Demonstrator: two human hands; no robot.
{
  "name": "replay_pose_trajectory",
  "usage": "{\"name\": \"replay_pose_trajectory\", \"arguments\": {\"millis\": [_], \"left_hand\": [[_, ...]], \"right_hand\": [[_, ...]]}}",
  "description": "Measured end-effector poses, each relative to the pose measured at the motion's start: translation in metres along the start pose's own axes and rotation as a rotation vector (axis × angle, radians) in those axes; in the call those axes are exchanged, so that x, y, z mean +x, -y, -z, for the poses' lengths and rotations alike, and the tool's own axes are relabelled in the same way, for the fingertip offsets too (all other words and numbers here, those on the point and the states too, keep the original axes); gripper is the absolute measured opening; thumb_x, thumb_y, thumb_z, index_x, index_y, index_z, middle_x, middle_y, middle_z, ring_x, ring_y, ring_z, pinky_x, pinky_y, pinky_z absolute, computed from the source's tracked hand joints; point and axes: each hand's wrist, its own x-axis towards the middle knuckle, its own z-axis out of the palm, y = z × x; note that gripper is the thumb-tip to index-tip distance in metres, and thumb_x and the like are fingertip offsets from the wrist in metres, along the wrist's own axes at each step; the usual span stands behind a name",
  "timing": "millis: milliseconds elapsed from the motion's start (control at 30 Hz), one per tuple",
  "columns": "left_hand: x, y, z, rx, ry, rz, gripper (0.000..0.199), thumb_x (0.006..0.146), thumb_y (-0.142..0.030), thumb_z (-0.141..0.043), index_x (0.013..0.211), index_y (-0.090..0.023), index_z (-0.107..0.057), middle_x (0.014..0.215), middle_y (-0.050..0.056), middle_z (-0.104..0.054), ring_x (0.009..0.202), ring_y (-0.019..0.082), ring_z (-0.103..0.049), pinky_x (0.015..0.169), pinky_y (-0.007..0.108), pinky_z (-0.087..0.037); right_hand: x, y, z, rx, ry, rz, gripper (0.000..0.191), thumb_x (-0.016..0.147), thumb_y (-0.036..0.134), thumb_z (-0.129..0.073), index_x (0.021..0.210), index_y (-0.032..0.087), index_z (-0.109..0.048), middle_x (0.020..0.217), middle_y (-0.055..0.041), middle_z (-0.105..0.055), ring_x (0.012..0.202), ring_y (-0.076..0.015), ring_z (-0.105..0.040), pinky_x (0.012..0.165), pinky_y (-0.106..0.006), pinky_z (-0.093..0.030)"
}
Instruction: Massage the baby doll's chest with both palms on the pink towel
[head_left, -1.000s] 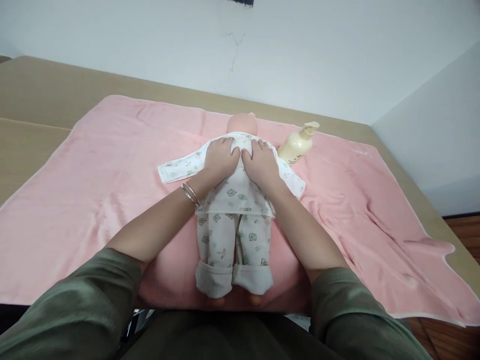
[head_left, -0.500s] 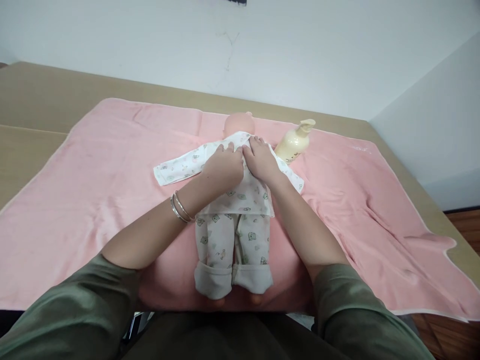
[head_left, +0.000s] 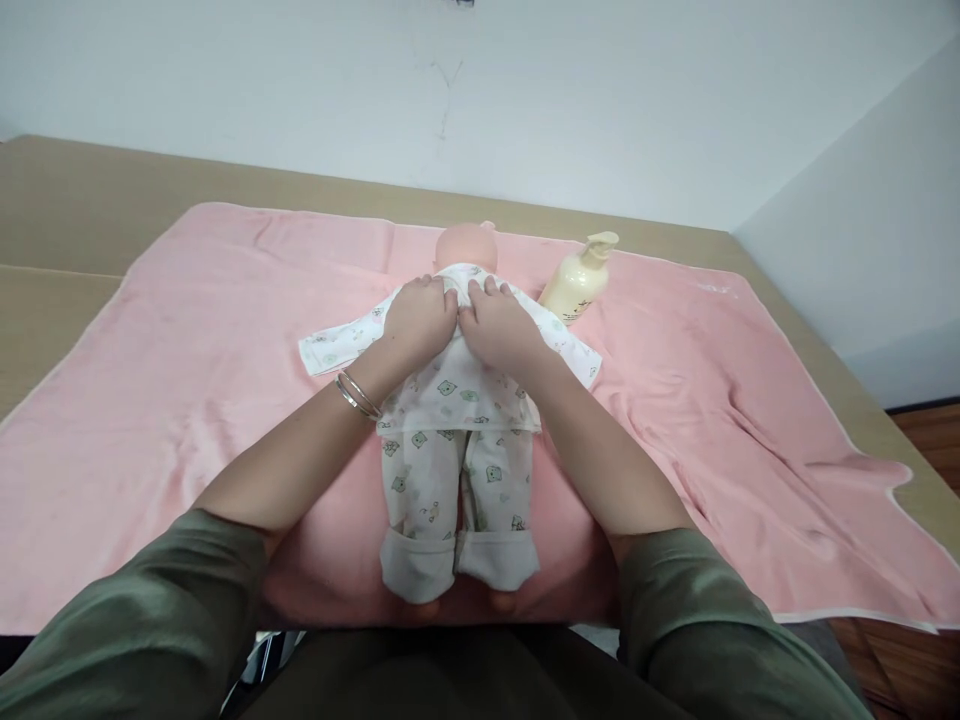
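A baby doll (head_left: 466, 248) lies on a pink blanket with its head away from me and its feet at the near edge. It wears a white printed top (head_left: 469, 395) and matching trousers (head_left: 495, 480) with turned-up cuffs. My left hand (head_left: 421, 318) rests on the left of the doll's upper body, fingers over the shoulder area. Beside it, my right hand (head_left: 501, 320) lies on the right part, fingers toward the neck. The thumbs come close together at the middle. Both hands look laid on the cloth rather than gripping it. The doll's face is not visible.
A cream pump bottle (head_left: 577, 285) stands on the blanket by the doll's right-hand sleeve. The pink blanket (head_left: 225, 330) is wrinkled at the right and covers most of a wooden table (head_left: 67, 200). White walls border the table behind and to the right.
My left hand has slid up toward the shoulder and flattened out. My right hand has shifted slightly outward and toward me on the top. The view has moved a little.
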Motion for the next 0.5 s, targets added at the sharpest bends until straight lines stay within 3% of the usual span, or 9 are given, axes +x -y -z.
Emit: {"name": "replay_pose_trajectory", "arguments": {"millis": [100,233,367,500], "left_hand": [[-0.013,-0.013,0.007,0.094,0.009,-0.034,0.038,0.103,-0.022,-0.032,0.11,-0.01,-0.068,0.116,0.022,-0.072,0.117,0.035,-0.067,0.105,0.046,-0.051],[-0.019,-0.021,0.016,0.144,0.075,0.009,0.037,0.102,-0.023,-0.035,0.108,-0.011,-0.069,0.109,0.021,-0.073,0.108,0.034,-0.07,0.095,0.043,-0.053],[-0.009,-0.013,0.017,0.088,0.112,0.084,0.038,0.1,-0.027,-0.037,0.104,-0.012,-0.072,0.108,0.021,-0.075,0.103,0.033,-0.071,0.09,0.042,-0.053],[0.005,0.006,0.01,-0.118,0.122,0.083,0.048,0.104,-0.037,-0.029,0.109,-0.015,-0.071,0.118,0.018,-0.076,0.106,0.029,-0.07,0.09,0.038,-0.052]], "right_hand": [[0.014,-0.02,0.004,0.077,0.005,-0.1,0.068,0.104,0.041,-0.036,0.161,0.003,-0.038,0.171,-0.0224,-0.038,0.159,-0.042,-0.034,0.128,-0.057,-0.031],[0.019,-0.026,-0.002,0.055,-0.055,-0.128,0.067,0.105,0.045,-0.037,0.158,0.006,-0.043,0.164,-0.023,-0.047,0.152,-0.0414,-0.043,0.124,-0.058,-0.035],[0.007,-0.007,-0.004,-0.079,-0.079,-0.147,0.062,0.107,0.041,-0.034,0.154,0.002,-0.046,0.158,-0.0266,-0.052,0.147,-0.0431,-0.047,0.123,-0.058,-0.033],[-0.011,0.02,0.005,-0.164,-0.028,-0.102,0.054,0.107,0.032,-0.035,0.148,0.003,-0.053,0.149,-0.0268,-0.06,0.139,-0.042,-0.053,0.118,-0.054,-0.04]]}}
